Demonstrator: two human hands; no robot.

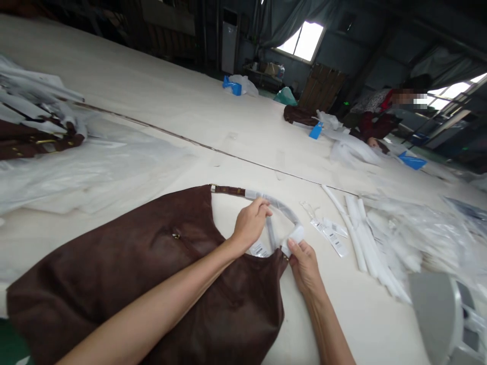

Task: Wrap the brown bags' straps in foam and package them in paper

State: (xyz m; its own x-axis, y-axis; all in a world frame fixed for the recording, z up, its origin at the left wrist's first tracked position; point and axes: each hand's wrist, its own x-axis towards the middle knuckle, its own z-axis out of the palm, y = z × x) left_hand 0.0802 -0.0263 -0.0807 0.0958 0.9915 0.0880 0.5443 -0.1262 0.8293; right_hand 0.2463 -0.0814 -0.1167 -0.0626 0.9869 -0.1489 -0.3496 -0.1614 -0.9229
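A dark brown handbag [133, 253] lies on the table in front of me, its strap [230, 190] arching to the right. White translucent wrapping [283, 205] covers much of that strap. My left hand [251, 223] is closed, fingertips pinching the wrapped strap near its middle. A narrow translucent strip [271, 233] runs down below these fingertips. At the strap's right end, my right hand [304, 261] pinches white wrapping between thumb and fingers, close to a metal fitting. Inside the strap's loop, a white printed label [258, 249] is partly covered by the bag.
White tags [330, 237] and several white foam tubes [361, 233] lie to the right, beside clear plastic bags [429, 238]. A grey tape dispenser [437, 309] stands at lower right. More wrapped bags [38, 137] lie left. Another person [376, 119] works across the table [152, 96].
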